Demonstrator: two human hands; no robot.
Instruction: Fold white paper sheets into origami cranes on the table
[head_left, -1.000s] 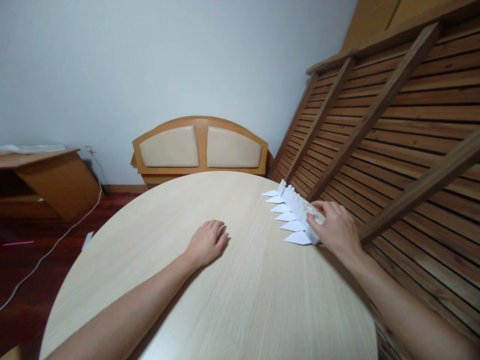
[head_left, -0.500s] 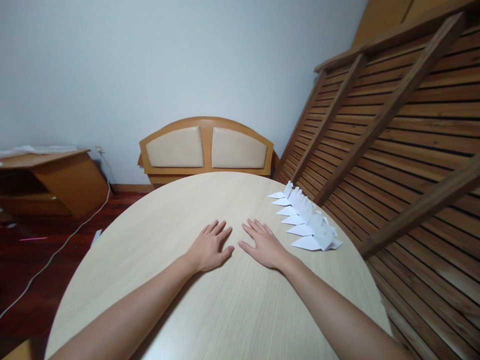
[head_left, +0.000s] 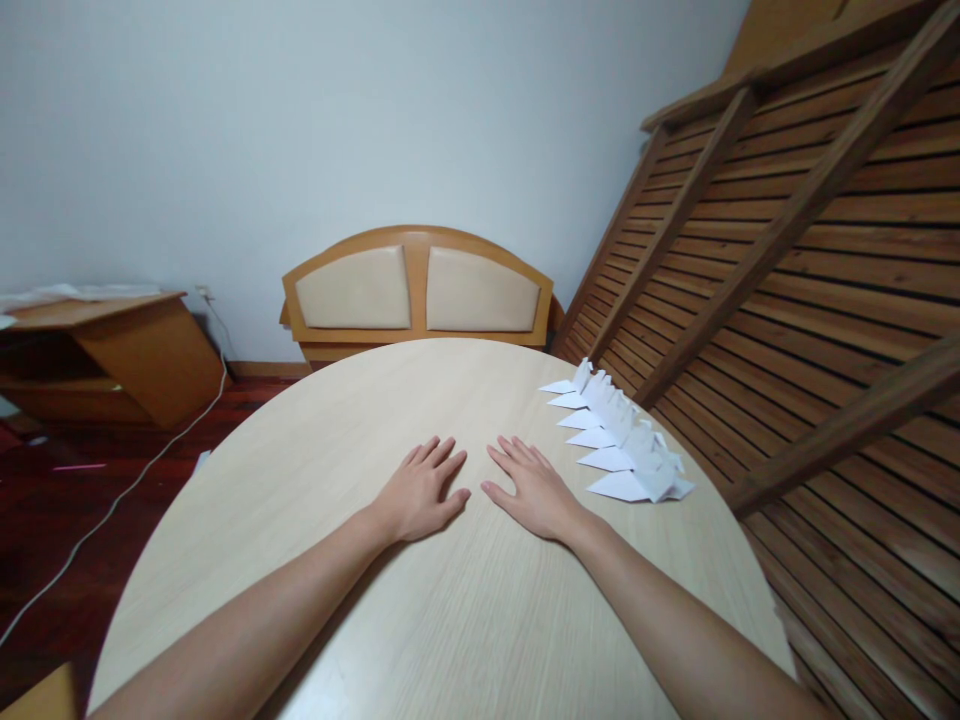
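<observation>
My left hand (head_left: 420, 495) lies palm down on the pale round table (head_left: 300, 430), fingers spread and nothing in it. To its right, my right hand (head_left: 531, 490) also rests flat on the tabletop, fingers apart and holding nothing. A small gap separates the two thumbs. Several folded white paper pieces (head_left: 615, 430) stand in a slanting row near the table's right edge. They have pointed flaps toward the left, and my right hand is the nearer one, not touching them.
Behind the table stands a wooden headboard (head_left: 420, 285) with two cream panels. A slatted wooden frame (head_left: 817, 290) leans along the right side. At the left are a wooden desk (head_left: 165, 350) and a white cable (head_left: 131, 490) on the dark red floor.
The camera view has shifted slightly, so the paper pieces and the desk appear a little further right. Both hands stay flat in the same place on the table.
</observation>
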